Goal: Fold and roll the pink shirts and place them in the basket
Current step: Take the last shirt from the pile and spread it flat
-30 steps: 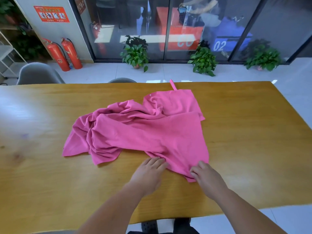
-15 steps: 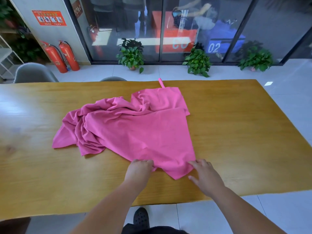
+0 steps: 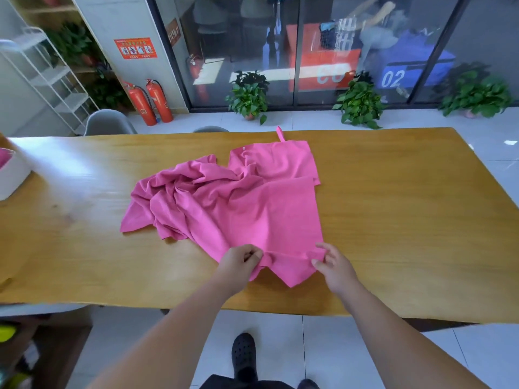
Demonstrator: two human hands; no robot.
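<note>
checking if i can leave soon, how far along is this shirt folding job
Early. The pink shirt lies on the table, right side flat, left side bunched. Both the left hand and right hand pinch its near hem. To do: finish folding, roll, put it in the white basket, which shows something pink inside.

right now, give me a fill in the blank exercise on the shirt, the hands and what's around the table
1. The shirt on the wooden table is ____ in colour.
2. The left hand and the right hand both grip the ____.
3. The white basket stands at the table's ____ end.
4. By the wall stand ____ red fire extinguishers.

Missing words: pink; shirt; left; two
</note>
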